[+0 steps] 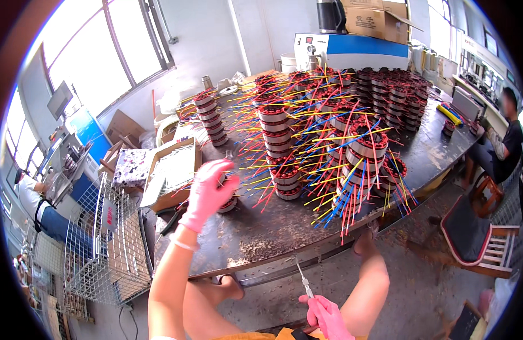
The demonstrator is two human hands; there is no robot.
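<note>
My left hand (pixel 209 190), in a pink glove, reaches over the left part of the table. Its fingers are curved and its thumb stands apart from them. Right behind it is a motor stator (pixel 228 204) with red windings, partly hidden by the glove, so contact is hard to judge. Low in front of the table edge, my right hand (pixel 328 318), also pink-gloved, is closed on a slim silver hand tool (pixel 306 284) with a thin tip pointing up. Stacked stators (pixel 277 139) with long red, yellow and blue wires rise beyond my hands.
Left on the table (pixel 261 241) are an open cardboard box (pixel 172 170), black-handled pliers (pixel 172 221) and another stator stack (pixel 210 119). Wires overhang the front edge at right. A wire cart (pixel 111 238) stands left; a chair (pixel 471 232) and a seated person (pixel 502 139) are right.
</note>
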